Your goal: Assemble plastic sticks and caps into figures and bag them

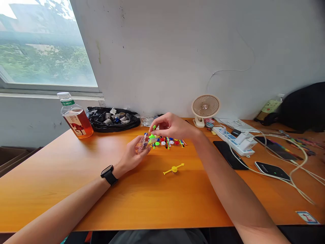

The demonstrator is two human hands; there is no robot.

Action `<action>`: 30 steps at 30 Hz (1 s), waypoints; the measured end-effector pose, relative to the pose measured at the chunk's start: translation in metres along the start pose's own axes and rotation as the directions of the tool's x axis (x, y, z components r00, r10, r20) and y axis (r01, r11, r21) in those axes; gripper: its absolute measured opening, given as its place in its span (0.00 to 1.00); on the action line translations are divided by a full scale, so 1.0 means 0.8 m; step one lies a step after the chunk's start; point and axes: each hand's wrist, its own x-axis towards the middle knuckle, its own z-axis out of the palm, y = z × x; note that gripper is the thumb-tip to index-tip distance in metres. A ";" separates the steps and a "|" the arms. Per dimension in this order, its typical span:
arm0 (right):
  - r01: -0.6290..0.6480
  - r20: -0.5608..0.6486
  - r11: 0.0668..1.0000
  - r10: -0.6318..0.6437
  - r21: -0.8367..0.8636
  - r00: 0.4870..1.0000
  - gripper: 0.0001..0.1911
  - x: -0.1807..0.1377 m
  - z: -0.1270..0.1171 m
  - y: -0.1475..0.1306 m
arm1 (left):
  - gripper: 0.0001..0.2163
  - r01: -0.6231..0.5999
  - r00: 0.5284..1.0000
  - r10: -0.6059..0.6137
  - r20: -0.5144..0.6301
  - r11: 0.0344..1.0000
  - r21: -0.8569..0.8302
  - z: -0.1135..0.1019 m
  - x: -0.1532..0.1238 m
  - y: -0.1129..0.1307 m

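Observation:
My left hand (133,151), with a black watch on its wrist, is closed on a clear plastic bag (142,144). Just above the bag's opening, my right hand (172,127) pinches a green arrow spinner (152,136) between thumb and fingertips. Whether the spinner is partly inside the bag, I cannot tell. Behind and below the right hand lies a spread of small coloured spinner pieces (170,143) in blue, white, red, green and black, partly covered by the hand. A yellow arrow spinner (174,169) rests apart from them, nearer to me.
At the left stands a bottle of amber drink (77,122), beside a black plastic bag (111,127) of scraps. A small fan (205,106) is at the back. To the right are a power strip (235,140), phones (271,170) and loose white cables (302,166).

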 end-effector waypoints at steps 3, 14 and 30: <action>0.017 0.009 0.999 -0.018 0.049 1.000 0.08 0.002 0.003 0.002 | 0.15 -0.006 1.000 0.006 0.019 1.000 -0.004 0.000 0.000 0.001; 0.076 0.168 0.979 -0.044 -0.189 0.985 0.13 0.001 0.016 -0.015 | 0.13 -0.026 0.998 0.026 0.056 1.000 -0.008 -0.002 -0.002 0.000; 0.019 0.008 0.972 -0.018 -0.233 1.000 0.06 -0.008 0.006 -0.026 | 0.16 0.017 0.999 -0.020 -0.046 0.998 -0.062 -0.004 0.007 -0.003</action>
